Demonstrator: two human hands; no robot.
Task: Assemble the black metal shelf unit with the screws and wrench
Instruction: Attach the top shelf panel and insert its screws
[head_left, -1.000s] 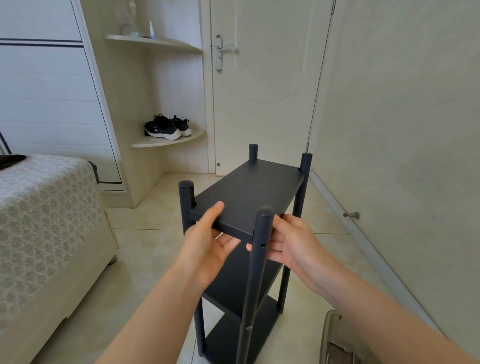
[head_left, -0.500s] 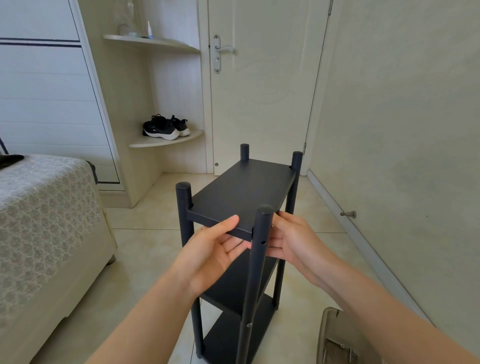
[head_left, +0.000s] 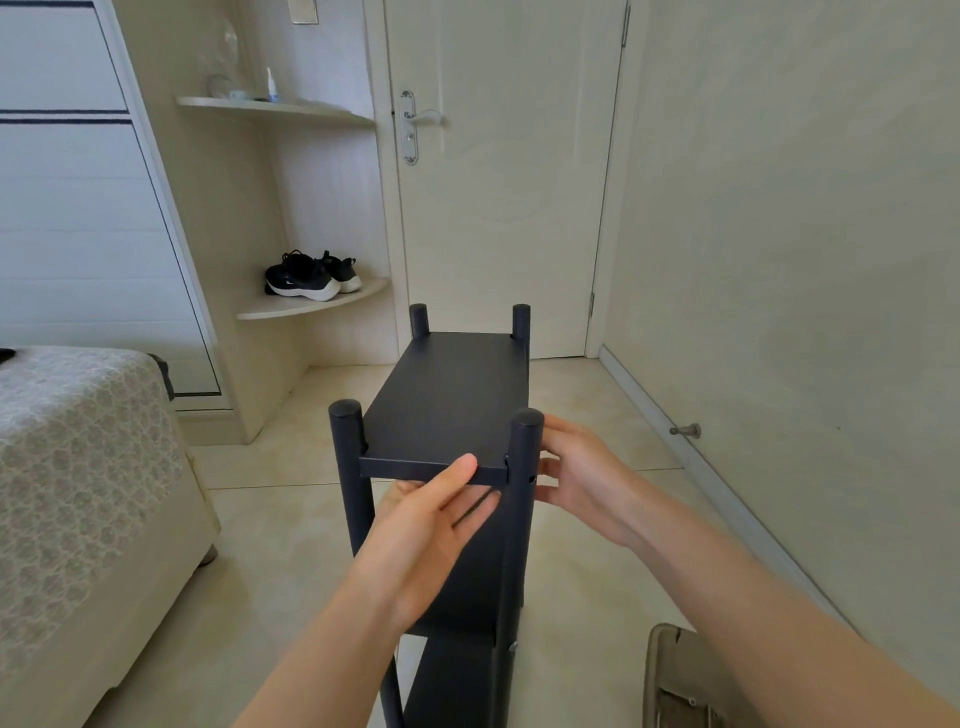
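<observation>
The black metal shelf unit (head_left: 452, 395) stands upright on the tiled floor in front of me, its four round posts rising above the top shelf. My left hand (head_left: 426, 530) pinches the top shelf's near edge, thumb on top and fingers underneath. My right hand (head_left: 587, 483) presses against the right side of the near right post (head_left: 525, 441), level with a small hole in it. A lower shelf (head_left: 452, 675) shows beneath my left wrist. I see no loose screws and no wrench.
A bed with a patterned cover (head_left: 78, 467) fills the left side. A shut door (head_left: 498, 182) stands behind the unit, with shoes on a corner shelf (head_left: 306, 280) to its left. A door stopper (head_left: 685, 431) juts from the right wall. A tan object (head_left: 685, 680) lies bottom right.
The shelf unit has turned so its length now points straight away from me. My left hand has slid right along the near edge; my right hand stays by the near right post.
</observation>
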